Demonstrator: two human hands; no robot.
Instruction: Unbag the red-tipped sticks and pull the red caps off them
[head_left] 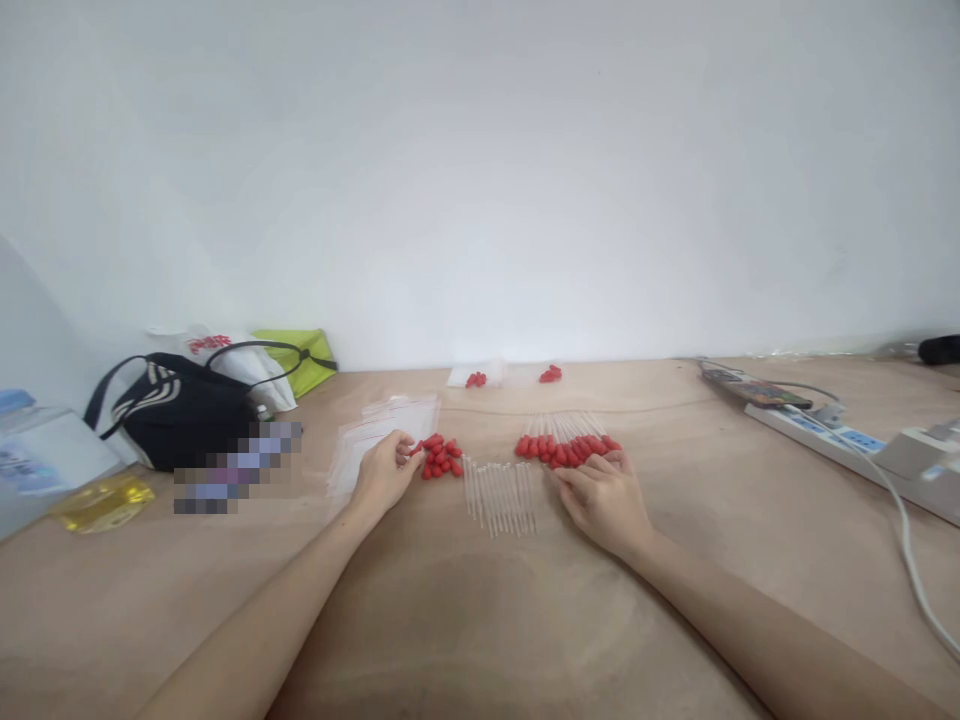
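Observation:
My left hand [384, 472] rests on the wooden table [480, 620], its fingertips pinching a red rubber bulb at the edge of a small heap of loose red bulbs [442, 456]. Between my hands lies a row of several clear glass dropper tubes [501, 494] without bulbs. My right hand [602, 495] lies with fingers stretched toward a row of assembled droppers with red bulbs [568, 447]; it touches them at the near edge. A stack of small clear zip bags [386, 425] lies just beyond my left hand.
A black bag [180, 410], a white plastic bag and a green pouch [300, 358] stand at the back left. A yellow packet [101, 503] lies at the left edge. Two small bulb piles [475, 379] sit near the wall. A power strip [840, 435] with cables and a phone [757, 392] occupy the right.

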